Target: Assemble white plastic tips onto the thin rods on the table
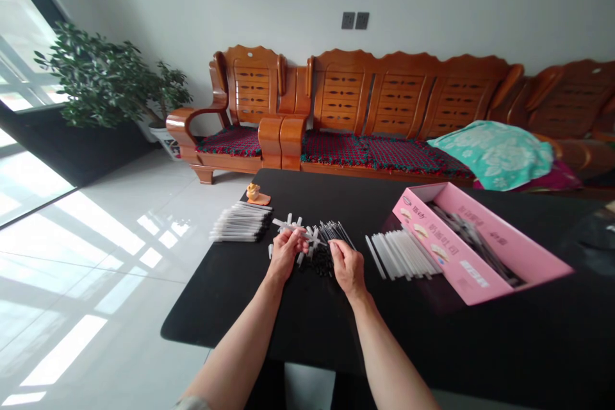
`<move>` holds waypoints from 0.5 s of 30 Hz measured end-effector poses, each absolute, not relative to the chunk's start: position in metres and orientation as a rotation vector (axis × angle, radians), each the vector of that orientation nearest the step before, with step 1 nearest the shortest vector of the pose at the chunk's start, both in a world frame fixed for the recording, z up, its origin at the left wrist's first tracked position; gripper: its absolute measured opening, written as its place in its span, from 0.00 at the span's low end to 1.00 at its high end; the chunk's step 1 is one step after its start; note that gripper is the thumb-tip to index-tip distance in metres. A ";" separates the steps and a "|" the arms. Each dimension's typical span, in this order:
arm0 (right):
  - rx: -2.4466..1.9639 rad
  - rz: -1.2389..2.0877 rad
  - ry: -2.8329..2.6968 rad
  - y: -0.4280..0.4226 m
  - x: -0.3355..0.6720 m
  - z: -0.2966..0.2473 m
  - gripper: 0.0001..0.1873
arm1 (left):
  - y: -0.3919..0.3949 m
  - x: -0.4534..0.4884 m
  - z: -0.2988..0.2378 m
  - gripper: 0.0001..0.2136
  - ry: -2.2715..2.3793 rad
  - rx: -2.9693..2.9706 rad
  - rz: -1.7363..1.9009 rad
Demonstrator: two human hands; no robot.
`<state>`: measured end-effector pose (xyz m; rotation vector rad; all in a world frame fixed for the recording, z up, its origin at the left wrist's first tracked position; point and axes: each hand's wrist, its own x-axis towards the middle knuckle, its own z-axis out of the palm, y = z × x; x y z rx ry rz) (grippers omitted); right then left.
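Observation:
My left hand (286,255) is shut on a white plastic tube (293,226), which runs across its fingers towards my right hand (348,267). The fingertips of my right hand are pinched together beside a fan of thin dark rods (334,234). I cannot tell if they hold anything. Below the rods lies a heap of small black parts (319,262). Further left is a neat bundle of white tubes with black ends (240,223). Loose white tubes (401,255) lie to the right of my hands.
A pink cardboard box (480,243) holding dark items stands open at the right of the black table (312,327). A small orange figurine (252,191) is at the far edge. Behind the table is a wooden sofa (384,109) with a teal cloth.

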<state>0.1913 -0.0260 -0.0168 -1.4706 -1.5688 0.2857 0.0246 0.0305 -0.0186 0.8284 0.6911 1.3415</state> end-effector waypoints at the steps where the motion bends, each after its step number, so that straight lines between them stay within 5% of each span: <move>1: -1.466 0.288 -1.590 -0.026 0.190 -0.017 0.20 | 0.030 0.025 -0.019 0.16 0.686 0.835 1.332; 15: -1.323 0.550 -1.114 -0.025 0.204 -0.016 0.10 | 0.040 0.015 -0.022 0.17 0.712 0.670 1.616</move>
